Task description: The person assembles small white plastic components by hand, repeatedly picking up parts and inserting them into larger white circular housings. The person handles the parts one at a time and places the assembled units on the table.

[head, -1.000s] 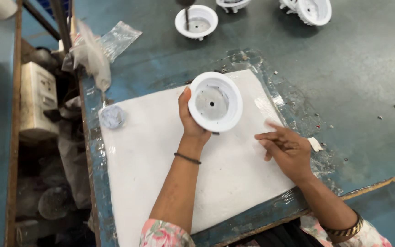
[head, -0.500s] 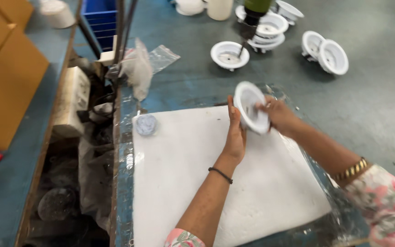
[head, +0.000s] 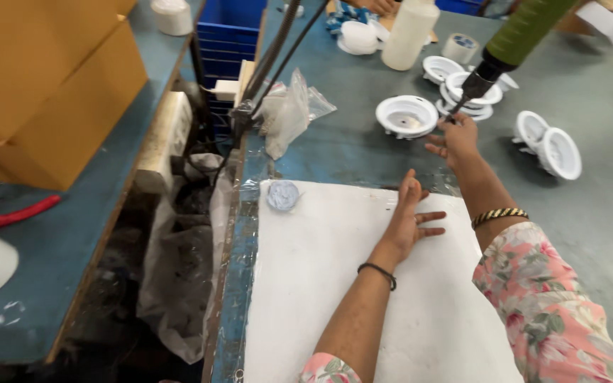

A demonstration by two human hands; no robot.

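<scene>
- While the left hand (head: 407,220) lies flat on the white pad (head: 335,284), fingers spread and holding nothing, the right hand (head: 454,140) reaches toward 12 o'clock, fingers loosely spread and empty.
- Its fingertips are just beside the white round housing (head: 406,115) on the tabletop (head: 604,206); the green driver (head: 512,42) hangs at 1 o'clock.
- I think a good grip takes the housing by its rim, away from the driver tip.
- Brown cartons (head: 44,78) stand at 10 o'clock, a blue crate (head: 228,35) at 11 o'clock, a clear plastic bag (head: 289,113) beside it.
</scene>
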